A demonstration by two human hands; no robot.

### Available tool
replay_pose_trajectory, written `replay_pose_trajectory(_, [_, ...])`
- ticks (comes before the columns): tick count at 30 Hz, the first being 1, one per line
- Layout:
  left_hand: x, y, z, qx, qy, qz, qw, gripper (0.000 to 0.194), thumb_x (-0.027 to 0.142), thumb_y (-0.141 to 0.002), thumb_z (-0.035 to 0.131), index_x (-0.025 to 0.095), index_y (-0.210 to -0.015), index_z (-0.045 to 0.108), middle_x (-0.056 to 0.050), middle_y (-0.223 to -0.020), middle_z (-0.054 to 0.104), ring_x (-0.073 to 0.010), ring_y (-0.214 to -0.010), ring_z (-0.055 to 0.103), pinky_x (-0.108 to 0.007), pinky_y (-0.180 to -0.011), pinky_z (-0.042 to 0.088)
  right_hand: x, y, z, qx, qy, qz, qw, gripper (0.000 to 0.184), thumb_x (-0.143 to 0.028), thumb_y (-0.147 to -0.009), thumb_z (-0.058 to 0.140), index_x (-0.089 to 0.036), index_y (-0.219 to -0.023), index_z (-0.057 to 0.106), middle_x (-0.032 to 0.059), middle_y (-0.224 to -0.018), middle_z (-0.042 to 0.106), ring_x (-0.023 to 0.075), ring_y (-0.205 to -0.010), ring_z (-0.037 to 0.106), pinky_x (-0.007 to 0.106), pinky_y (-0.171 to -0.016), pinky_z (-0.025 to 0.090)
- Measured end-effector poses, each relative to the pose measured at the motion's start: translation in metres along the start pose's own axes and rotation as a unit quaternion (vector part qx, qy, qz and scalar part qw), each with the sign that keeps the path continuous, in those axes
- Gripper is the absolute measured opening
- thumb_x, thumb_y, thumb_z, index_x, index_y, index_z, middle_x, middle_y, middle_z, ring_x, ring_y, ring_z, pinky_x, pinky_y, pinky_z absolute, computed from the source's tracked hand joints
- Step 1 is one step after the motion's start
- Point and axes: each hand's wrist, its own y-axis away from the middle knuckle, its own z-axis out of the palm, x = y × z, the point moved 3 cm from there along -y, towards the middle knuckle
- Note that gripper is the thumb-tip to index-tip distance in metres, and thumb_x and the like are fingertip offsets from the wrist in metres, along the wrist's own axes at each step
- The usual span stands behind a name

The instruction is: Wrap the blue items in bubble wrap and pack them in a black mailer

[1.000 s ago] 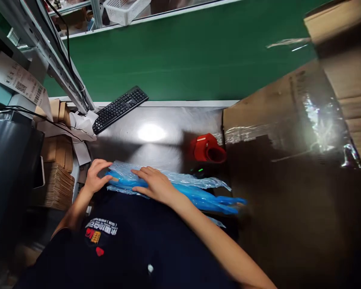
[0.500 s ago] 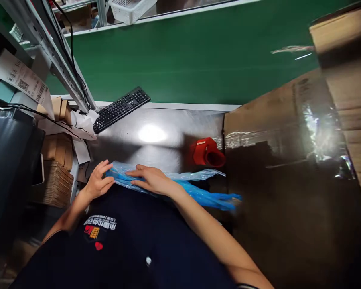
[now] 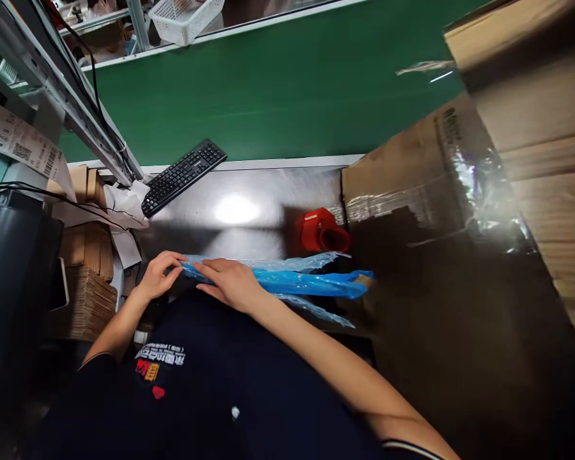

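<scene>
A long blue item in a clear plastic bag (image 3: 306, 280) lies along the near edge of the dark metal table (image 3: 249, 198). My left hand (image 3: 158, 273) pinches the bag's left end with curled fingers. My right hand (image 3: 227, 281) lies on top of the bag just right of that, fingers together and pressing it down. The bag's right end sticks out toward a big cardboard box (image 3: 412, 185).
A red tape dispenser (image 3: 322, 231) stands just behind the bag. A black keyboard (image 3: 183, 176) lies at the back left by a metal frame. Stacked flat cartons (image 3: 89, 294) sit at the left. A green conveyor belt (image 3: 278, 96) runs behind the table.
The bag's right end has swung up from slanting toward me to lying nearly level. My left hand has closed on the left end. Both hands stay at the same spot.
</scene>
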Motion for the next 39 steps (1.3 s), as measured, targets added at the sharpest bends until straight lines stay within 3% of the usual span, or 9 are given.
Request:
replay_pose_trajectory(6, [-0.011, 0.000, 0.001, 0.030, -0.072, 0.073, 0.994, 0.016, 0.031, -0.097, 0.063, 0.021, -0.087, 0.070, -0.009, -0.109, 0.076, -0.0224, -0.103, 0.069, -0.043, -0.090, 0.059, 0.010, 0.006, 0.018, 0.084, 0.059, -0.055, 0.993, 0.033, -0.031, -0.105, 0.047, -0.025, -0.131, 0.066, 0.0132, -0.137, 0.067, 0.0260, -0.116, 0.068, 0.040, -0.093, 0.057])
replay_pose_trajectory(12, [-0.010, 0.017, 0.009, 0.027, -0.149, 0.133, 0.980, 0.011, 0.019, -0.097, 0.060, 0.022, -0.095, 0.070, -0.008, -0.115, 0.076, -0.0235, -0.111, 0.068, -0.045, -0.095, 0.058, 0.017, 0.002, 0.016, 0.085, 0.006, -0.056, 0.995, 0.034, -0.034, -0.101, 0.057, -0.020, -0.130, 0.067, 0.0123, -0.123, 0.073, 0.0276, -0.113, 0.067, 0.043, -0.091, 0.055])
replay_pose_trajectory(17, [-0.006, 0.017, 0.004, 0.019, -0.044, 0.015, 0.999, 0.011, 0.029, -0.098, 0.061, 0.022, -0.103, 0.068, -0.013, -0.138, 0.065, -0.0276, -0.126, 0.061, -0.050, -0.104, 0.054, 0.014, 0.002, 0.015, 0.070, 0.014, -0.071, 0.995, 0.027, -0.026, -0.096, 0.062, -0.021, -0.122, 0.070, 0.0087, -0.122, 0.073, 0.0264, -0.107, 0.065, 0.039, -0.084, 0.050])
replay_pose_trajectory(20, [-0.020, 0.006, -0.006, 0.014, 0.082, -0.111, 0.990, 0.040, 0.039, -0.100, 0.059, 0.023, -0.136, 0.057, -0.017, -0.148, 0.058, -0.0271, -0.124, 0.065, -0.046, -0.098, 0.058, 0.013, 0.004, 0.016, 0.099, 0.055, -0.093, 0.989, 0.025, -0.021, -0.097, 0.059, -0.020, -0.120, 0.070, 0.0093, -0.121, 0.073, 0.0262, -0.105, 0.065, 0.038, -0.083, 0.049])
replay_pose_trajectory(22, [-0.032, -0.008, -0.011, -0.023, 0.111, -0.156, 0.981, 0.046, 0.043, -0.098, 0.061, 0.023, -0.139, 0.059, -0.016, -0.144, 0.062, -0.0276, -0.123, 0.065, -0.044, -0.097, 0.057, 0.013, 0.005, 0.017, 0.126, 0.080, -0.103, 0.983, 0.025, -0.021, -0.099, 0.056, -0.020, -0.119, 0.071, 0.0105, -0.120, 0.072, 0.0260, -0.105, 0.065, 0.038, -0.082, 0.048])
replay_pose_trajectory(27, [-0.041, -0.046, -0.010, -0.203, 0.150, -0.162, 0.954, 0.031, 0.048, -0.088, 0.072, 0.019, -0.094, 0.080, -0.011, -0.115, 0.077, -0.0276, -0.113, 0.069, -0.039, -0.101, 0.052, 0.015, 0.004, 0.019, 0.159, 0.094, -0.102, 0.977, 0.024, -0.021, -0.099, 0.058, -0.021, -0.118, 0.071, 0.0123, -0.123, 0.070, 0.0243, -0.105, 0.064, 0.037, -0.084, 0.048])
replay_pose_trajectory(31, [-0.037, -0.062, -0.010, -0.180, 0.120, -0.215, 0.952, 0.038, 0.048, -0.094, 0.061, 0.015, -0.081, 0.075, -0.006, -0.084, 0.076, -0.0203, -0.082, 0.068, -0.030, -0.075, 0.052, 0.014, 0.003, 0.015, 0.210, 0.123, -0.118, 0.963, 0.021, -0.023, -0.099, 0.057, -0.021, -0.114, 0.072, 0.0120, -0.129, 0.068, 0.0265, -0.121, 0.059, 0.042, -0.097, 0.046])
replay_pose_trajectory(34, [-0.032, -0.067, -0.010, -0.205, 0.121, -0.210, 0.948, 0.036, 0.049, -0.092, 0.063, 0.015, -0.088, 0.075, -0.006, -0.088, 0.076, -0.0190, -0.083, 0.067, -0.028, -0.074, 0.050, 0.011, 0.002, 0.013, 0.237, 0.144, -0.116, 0.954, 0.019, -0.025, -0.099, 0.059, -0.022, -0.111, 0.073, 0.0110, -0.135, 0.066, 0.0260, -0.129, 0.053, 0.043, -0.105, 0.041])
replay_pose_trajectory(39, [-0.037, -0.069, -0.011, -0.273, 0.169, -0.198, 0.926, 0.031, 0.045, -0.081, 0.077, 0.015, -0.090, 0.078, -0.009, -0.100, 0.077, -0.0213, -0.094, 0.068, -0.030, -0.084, 0.051, 0.000, 0.001, 0.010, 0.264, 0.198, -0.079, 0.941, 0.018, -0.017, -0.099, 0.057, -0.020, -0.102, 0.074, 0.0060, -0.103, 0.071, 0.0201, -0.099, 0.055, 0.035, -0.093, 0.040])
